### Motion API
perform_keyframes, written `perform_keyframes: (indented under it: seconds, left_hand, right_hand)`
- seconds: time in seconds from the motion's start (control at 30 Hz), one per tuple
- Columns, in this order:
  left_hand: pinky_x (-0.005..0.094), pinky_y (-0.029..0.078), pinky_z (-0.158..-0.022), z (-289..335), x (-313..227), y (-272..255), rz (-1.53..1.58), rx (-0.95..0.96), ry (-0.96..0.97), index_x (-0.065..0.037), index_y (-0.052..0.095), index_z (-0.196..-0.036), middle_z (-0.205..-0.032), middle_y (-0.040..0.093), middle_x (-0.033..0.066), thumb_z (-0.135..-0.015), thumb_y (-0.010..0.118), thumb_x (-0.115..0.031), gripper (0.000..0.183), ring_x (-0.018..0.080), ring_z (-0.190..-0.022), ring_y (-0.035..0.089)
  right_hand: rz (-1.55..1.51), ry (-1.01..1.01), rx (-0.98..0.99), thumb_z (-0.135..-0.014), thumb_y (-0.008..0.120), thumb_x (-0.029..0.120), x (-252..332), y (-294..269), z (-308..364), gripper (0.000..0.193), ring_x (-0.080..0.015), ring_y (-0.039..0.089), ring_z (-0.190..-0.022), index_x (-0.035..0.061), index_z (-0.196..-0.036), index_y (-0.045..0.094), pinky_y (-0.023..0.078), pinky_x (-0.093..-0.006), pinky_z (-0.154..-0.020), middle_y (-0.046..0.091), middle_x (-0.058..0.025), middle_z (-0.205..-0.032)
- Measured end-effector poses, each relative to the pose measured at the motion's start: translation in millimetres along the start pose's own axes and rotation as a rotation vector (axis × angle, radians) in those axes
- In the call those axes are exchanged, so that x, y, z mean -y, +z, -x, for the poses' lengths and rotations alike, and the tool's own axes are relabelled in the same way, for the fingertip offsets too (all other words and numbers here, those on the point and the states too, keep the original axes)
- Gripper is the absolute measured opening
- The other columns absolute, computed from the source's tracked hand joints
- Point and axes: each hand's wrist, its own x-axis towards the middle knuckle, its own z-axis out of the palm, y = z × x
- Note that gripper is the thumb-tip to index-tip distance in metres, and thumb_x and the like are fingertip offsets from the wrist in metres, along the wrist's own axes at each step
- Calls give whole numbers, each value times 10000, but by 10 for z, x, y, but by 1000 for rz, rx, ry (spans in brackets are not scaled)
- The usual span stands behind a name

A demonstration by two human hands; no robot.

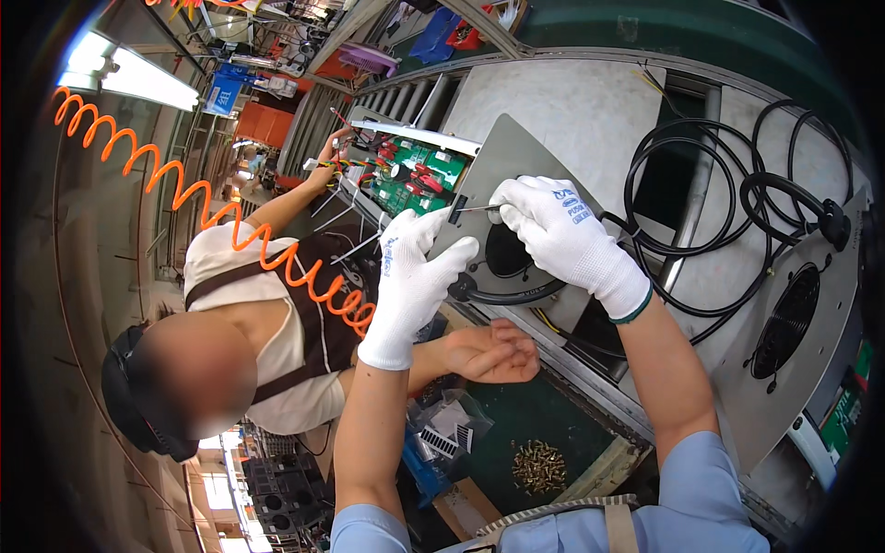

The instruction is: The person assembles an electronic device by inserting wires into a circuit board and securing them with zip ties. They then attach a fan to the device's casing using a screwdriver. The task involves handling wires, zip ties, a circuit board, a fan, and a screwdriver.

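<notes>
Fingers (505,205) of the right hand (562,235) are pinched shut on a thin cable tie (475,209); the left hand (415,272) is curled on the grey panel (516,152). Tie tail best pulled straight, black cable (502,297) kept seated.

gloves (564,235): white knitted cloth, matt
panel (516,157): grey metal, smooth, matt
cable (701,184): black, glossy
screws (538,465): brassy metal, shiny
</notes>
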Motion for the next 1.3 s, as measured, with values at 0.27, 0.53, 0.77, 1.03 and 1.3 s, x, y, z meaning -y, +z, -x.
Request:
perform_keyframes:
  seconds: [0.27,0.53,0.77,1.03,1.3]
  left_hand:
    - [192,427,-606,-4,-18,18,13,4,-18,0,653,-1083,-879,561,-42,-824,720,-90,283,26,-722,534]
    - [285,419,-562,26,-210,46,108,-32,-41,39,665,-965,-751,468,53,-793,741,-163,276,131,-656,509]
    - [246,399,-495,31,-278,61,176,-54,-87,37,666,-965,-779,459,36,-868,703,-191,250,91,-623,505]
    - [276,372,-543,34,-222,42,135,-81,-34,31,672,-938,-682,470,30,-912,638,-208,243,120,-624,478]
    - [253,307,-591,8,-302,36,-96,-39,114,25,552,-780,-699,402,2,-967,554,-187,283,88,-668,367]
  right_hand:
    - [25,-2,-16,-913,473,191,8,-44,35,175,-286,599,-964,111,-972,617,378,-402,-903,637,-93,-904]
    - [34,12,-12,-921,469,220,12,-38,47,194,-299,600,-960,115,-974,623,389,-415,-901,643,-102,-917]
    - [31,6,-19,-919,474,213,0,-53,36,187,-300,604,-949,116,-965,626,389,-412,-901,642,-104,-903]
    - [40,8,-19,-927,499,235,24,-50,46,179,-300,605,-950,116,-978,622,393,-414,-900,640,-111,-908]
    - [36,-19,-62,-929,500,227,17,-48,75,179,-325,608,-929,92,-974,608,425,-432,-854,634,-137,-898]
